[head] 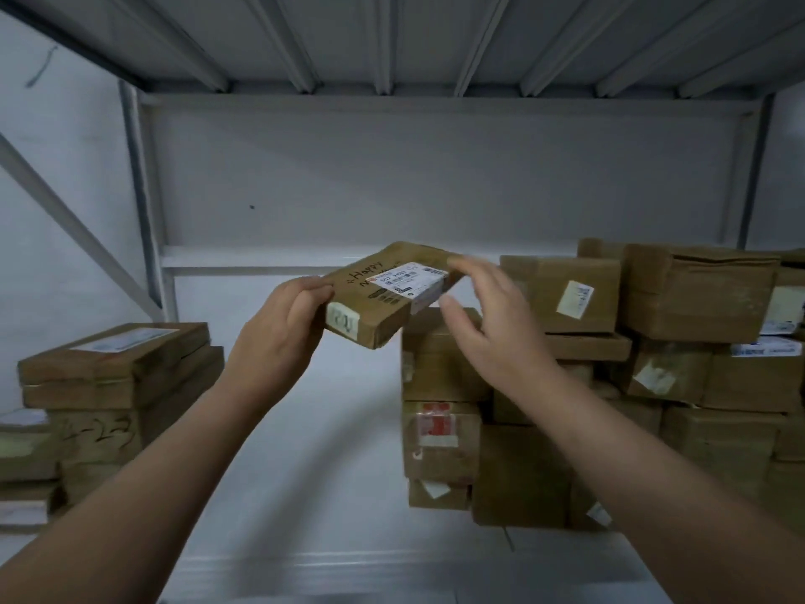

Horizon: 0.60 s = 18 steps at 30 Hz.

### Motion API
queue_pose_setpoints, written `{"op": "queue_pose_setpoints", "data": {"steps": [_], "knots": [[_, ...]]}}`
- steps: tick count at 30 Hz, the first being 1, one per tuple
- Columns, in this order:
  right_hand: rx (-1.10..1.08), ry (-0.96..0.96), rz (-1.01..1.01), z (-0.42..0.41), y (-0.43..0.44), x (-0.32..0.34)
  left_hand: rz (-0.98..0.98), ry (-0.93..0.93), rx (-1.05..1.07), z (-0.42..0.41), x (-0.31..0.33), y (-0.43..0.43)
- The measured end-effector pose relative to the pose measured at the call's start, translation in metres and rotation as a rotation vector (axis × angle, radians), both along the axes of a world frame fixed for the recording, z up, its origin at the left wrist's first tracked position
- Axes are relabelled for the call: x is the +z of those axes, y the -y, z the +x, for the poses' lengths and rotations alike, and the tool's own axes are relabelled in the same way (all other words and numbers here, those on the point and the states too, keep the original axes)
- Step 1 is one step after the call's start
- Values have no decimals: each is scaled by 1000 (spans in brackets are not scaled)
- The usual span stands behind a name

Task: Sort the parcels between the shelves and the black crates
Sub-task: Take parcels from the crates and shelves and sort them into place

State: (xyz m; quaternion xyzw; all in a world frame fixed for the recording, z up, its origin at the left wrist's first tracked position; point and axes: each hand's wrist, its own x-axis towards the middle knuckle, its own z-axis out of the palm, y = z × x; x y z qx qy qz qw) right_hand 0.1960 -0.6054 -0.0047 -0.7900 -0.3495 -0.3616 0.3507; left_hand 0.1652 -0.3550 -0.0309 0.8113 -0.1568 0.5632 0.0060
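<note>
And here's the flat parcel (383, 294), up in the air, tilted, just beside the top of the big stack (653, 364) of brown boxes and on its open side. The left hand (279, 324) has it by the corner farthest from the big stack, fingers curled over the top face and the rest of the hand wrapped beneath. That's a one-corner hold, so the load is all on that wrist.

The right hand (483, 324) sits at the end nearest the big stack, fingers spread and loose, thumb low by the parcel's lower edge. It's blurred, and I can't tell whether the fingertips actually touch the cardboard.

The white label (414, 281) faces up, which looks like the moment to read it and decide where this one goes. My call: bring that right hand in under the far end first, so the parcel is carried at both ends and levels out.

Then choose the spot. The bare shelf (348, 429) lies in front of the big stack, and a low pile (117, 368) of similar flat boxes stands well apart from it, across that gap. The black crates are not in view.

The big stack looks uneven, with boxes overhanging. If it goes there, set it down flat and squarely.
</note>
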Motion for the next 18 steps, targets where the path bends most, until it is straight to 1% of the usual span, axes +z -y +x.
{"op": "queue_pose_setpoints", "data": {"steps": [2, 4, 6, 7, 9, 10, 12, 13, 15, 16, 18], "knots": [[2, -75, 157, -2, -29, 7, 6, 1, -54, -15, 1, -24], [48, -237, 328, -6, -54, 10, 70, 29, -110, -32, 3, -46], [161, -417, 524, -13, -76, 6, 110, -11, -139, -48, 6, -61], [244, -500, 636, -17, -87, 3, 77, -43, -129, -55, 7, -67], [362, -596, 820, -22, -103, -4, -89, -123, -100, -65, 3, -78], [378, -599, 866, -23, -107, -7, -139, -116, -76, -68, 2, -79], [369, -536, 914, -27, -123, -14, -224, -121, -74, -71, -7, -91], [361, -498, 938, -30, -130, -17, -343, -165, -121, -74, -10, -94], [352, -432, 987, -37, -144, -24, -594, -272, -293, -82, -16, -95], [345, -404, 996, -41, -150, -27, -681, -331, -377, -84, -19, -95], [338, -363, 1000, -47, -160, -34, -783, -396, -505, -89, -25, -94]]}}
